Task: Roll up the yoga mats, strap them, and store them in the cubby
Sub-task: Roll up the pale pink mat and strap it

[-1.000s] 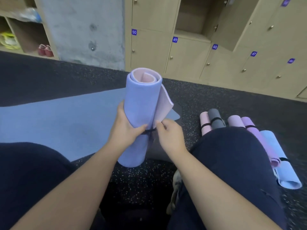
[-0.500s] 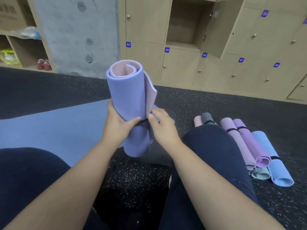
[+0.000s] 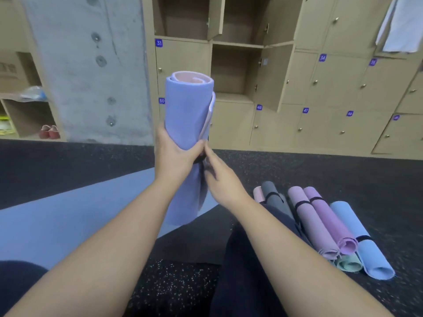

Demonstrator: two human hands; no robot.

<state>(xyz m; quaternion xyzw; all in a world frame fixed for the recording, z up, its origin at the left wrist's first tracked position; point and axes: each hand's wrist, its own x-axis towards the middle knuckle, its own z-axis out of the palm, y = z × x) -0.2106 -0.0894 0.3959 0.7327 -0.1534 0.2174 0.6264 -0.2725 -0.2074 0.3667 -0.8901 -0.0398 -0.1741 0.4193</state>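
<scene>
One upright lilac rolled mat (image 3: pixel 187 115) with pink lining, left hand (image 3: pixel 175 156) wrapped round it, right hand (image 3: pixel 220 177) pinching its black strap (image 3: pixel 199 160), six strapped rolls (image 3: pixel 320 223) right of it

A grey concrete pillar (image 3: pixel 91 72) stands left of the lockers. Red shoes (image 3: pixel 49 132) sit in an open shelf beside it; a white towel (image 3: pixel 402 24) hangs top right.

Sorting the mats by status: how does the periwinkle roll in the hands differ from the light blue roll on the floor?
The periwinkle roll stands upright, gripped by the left hand; the light blue roll lies flat on the floor. The periwinkle roll's lining is pink; the light blue roll's looks blue throughout. Both carry a black strap.
</scene>
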